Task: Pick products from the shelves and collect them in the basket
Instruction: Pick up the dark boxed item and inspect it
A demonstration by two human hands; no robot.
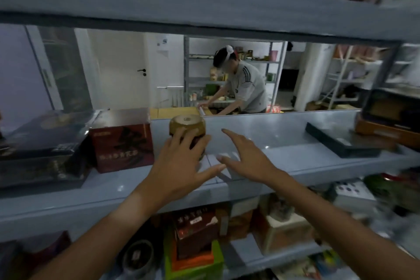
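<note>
The jar stood on the middle shelf, just right of a red box. The left hand lay against its front with straight, spread fingers, not yet gripping; the right hand hovered beside it, fingers relaxed and holding nothing. A sound lift probably needed both palms closing on opposite sides, low on the body, before drawing it clear.

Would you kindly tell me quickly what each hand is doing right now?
Left hand: open, fingers spread against the round jar, not yet curled round it.
Right hand: open, fingers straight over the shelf, holding nothing.
</note>
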